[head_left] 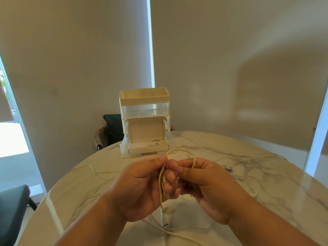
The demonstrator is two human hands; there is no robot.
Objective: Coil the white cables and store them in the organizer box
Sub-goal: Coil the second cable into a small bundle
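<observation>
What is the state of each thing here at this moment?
White cable: partly coiled, in the air.
Left hand: pinches the coil.
Right hand: holds the loop.
Organizer box: bottom drawer pulled out.
Cardboard box: lid open.
Other cables: loose on the marble table.

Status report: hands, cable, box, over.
Left hand and right hand both grip part-coiled cable. Organizer box on table, bottom drawer open. Loose cables lie around, none blocking.

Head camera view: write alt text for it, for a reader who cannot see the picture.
A left hand and a right hand hold a partly coiled white cable above a round marble table. Behind them stands a tiered organizer box with its bottom drawer pulled open. More white cables lie loose on the table.
</observation>
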